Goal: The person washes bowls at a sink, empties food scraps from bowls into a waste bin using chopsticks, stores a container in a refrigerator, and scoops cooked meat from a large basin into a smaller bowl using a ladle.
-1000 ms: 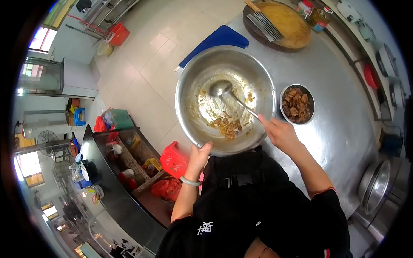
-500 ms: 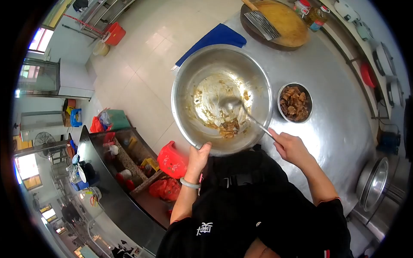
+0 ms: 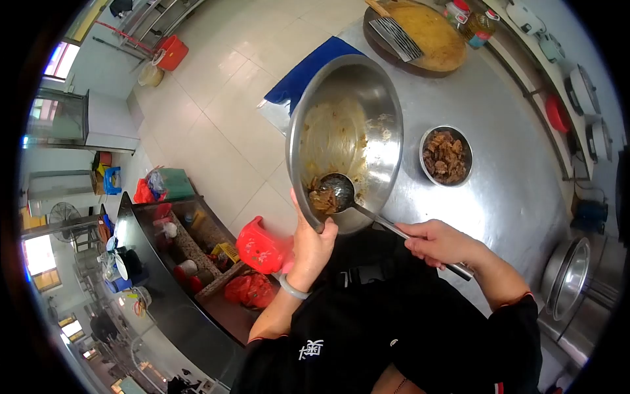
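A large metal basin (image 3: pixel 387 144) is tilted, its rim gripped near the bottom left by my left hand (image 3: pixel 313 246), thumb over the edge. My right hand (image 3: pixel 443 244) is wrapped round the handle of a metal ladle (image 3: pixel 380 220). The ladle's perforated bowl rests low inside the basin, against a small heap of brown food pieces (image 3: pixel 323 199). Brownish residue coats the basin's inner wall. To the right, a small metal bowl (image 3: pixel 426 164) full of brown meat-like pieces (image 3: pixel 447 156) stands on the metal table (image 3: pixel 505 190).
A round chopping board (image 3: pixel 436 39) with a cleaver (image 3: pixel 396 38) lies at the table's far end, beside an oil bottle (image 3: pixel 478 29). Blue cloth (image 3: pixel 305 75) sits behind the basin. At the left are a red stool (image 3: pixel 259 246) and a divided cabinet (image 3: pixel 216 289). Metal basins (image 3: pixel 567 279) stand lower right.
The basin has gone from nearly level to steeply tilted, and my left hand has moved slightly right with it. The ladle has moved down and left to the food pieces, its handle now lower.
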{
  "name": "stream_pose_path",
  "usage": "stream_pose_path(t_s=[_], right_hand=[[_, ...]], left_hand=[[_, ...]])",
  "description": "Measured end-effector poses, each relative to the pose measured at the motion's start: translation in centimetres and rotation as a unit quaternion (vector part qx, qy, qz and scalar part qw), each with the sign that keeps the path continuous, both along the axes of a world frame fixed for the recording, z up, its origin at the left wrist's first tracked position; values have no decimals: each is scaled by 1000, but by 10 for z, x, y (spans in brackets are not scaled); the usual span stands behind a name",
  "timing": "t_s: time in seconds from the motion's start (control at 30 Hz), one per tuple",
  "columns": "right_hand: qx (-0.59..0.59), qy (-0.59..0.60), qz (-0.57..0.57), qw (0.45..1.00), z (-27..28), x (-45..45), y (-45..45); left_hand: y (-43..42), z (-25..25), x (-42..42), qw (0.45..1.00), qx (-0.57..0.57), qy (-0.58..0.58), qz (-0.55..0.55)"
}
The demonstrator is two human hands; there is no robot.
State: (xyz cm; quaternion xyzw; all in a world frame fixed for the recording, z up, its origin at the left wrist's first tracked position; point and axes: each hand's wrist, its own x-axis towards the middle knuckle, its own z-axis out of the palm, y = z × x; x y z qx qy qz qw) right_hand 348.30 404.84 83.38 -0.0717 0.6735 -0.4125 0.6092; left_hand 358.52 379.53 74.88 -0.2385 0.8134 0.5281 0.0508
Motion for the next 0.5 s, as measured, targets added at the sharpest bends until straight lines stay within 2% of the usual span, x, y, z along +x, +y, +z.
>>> stream_pose_path(t_s=[0.03,0.13,0.23,0.33,0.4,0.43,0.5], right_hand=[[-1,1,2,1000,5,-3,-3],[-44,-63,-48,996,19,-12,-11],[-162,-105,-168,967,23,-21,-16],[-214,-95,-232,944,20,-25,-17],[-228,-94,-256,935,13,-22,-13],[-225,-91,-281,929,12,-20,-8],[-201,-74,-332,919,7,-13,8]], left_hand=[[2,3,0,999,-5,-33,-2],[3,4,0,997,-55,51,-5],[5,4,2,998,6,54,9],[-2,-24,8,994,-25,107,21],[-13,-33,7,994,48,92,35],[-15,-35,8,994,49,95,32],[-16,-28,4,967,192,43,163]])
